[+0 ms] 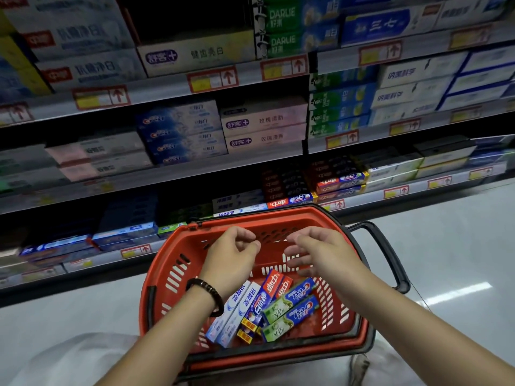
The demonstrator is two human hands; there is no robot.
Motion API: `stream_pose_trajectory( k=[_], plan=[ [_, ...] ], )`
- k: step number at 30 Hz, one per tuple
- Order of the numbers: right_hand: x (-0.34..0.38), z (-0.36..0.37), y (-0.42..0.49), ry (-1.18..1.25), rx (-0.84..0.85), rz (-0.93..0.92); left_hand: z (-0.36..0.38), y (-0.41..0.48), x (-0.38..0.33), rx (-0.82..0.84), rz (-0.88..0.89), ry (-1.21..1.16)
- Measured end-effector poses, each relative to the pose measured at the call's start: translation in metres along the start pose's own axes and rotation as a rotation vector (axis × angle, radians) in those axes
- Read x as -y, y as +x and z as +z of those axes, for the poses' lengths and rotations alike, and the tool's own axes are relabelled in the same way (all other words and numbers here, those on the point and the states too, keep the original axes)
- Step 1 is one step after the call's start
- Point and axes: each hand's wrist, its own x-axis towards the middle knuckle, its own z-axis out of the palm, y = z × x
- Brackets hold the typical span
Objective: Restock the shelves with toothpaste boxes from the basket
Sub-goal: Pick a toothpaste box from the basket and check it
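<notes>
The shelves fill the whole upper view, tiers of toothpaste cartons with red-and-yellow price tags along their front edges; one dark gap shows on the top tier. Below them, a red plastic basket with a black handle sits close to the person, apparently on the lap, though its support is hidden. The toothpaste boxes lie loose in a heap on the basket floor, toward its near wall: white-and-blue ones on the left, red ones in the middle, green-and-blue Crest ones on the right. The left hand, with a dark bead bracelet at the wrist, hovers above the heap with fingers curled loosely and nothing in its grip. The right hand hangs beside it, fingers spread and slack, also empty. The cartons look light, stiff and slightly glossy, likely to dent at the corners if squeezed; gripping one across its long flat sides near the middle seems safest
</notes>
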Motion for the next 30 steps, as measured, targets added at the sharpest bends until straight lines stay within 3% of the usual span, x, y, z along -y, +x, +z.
stream_pose_trajectory(
  k=[13, 26, 30],
  plan=[
    [-0.002, -0.013, 0.005, 0.091, 0.029, 0.086, 0.033, 0.014, 0.019, 0.170, 0.006, 0.184],
    [0.003, -0.039, 0.017, 0.107, 0.044, 0.134, 0.108, 0.059, 0.107, 0.363, -0.203, 0.271],
    [0.005, -0.047, 0.019, 0.100, 0.035, 0.146, 0.134, 0.078, 0.130, 0.419, -0.226, 0.405]
  ],
)
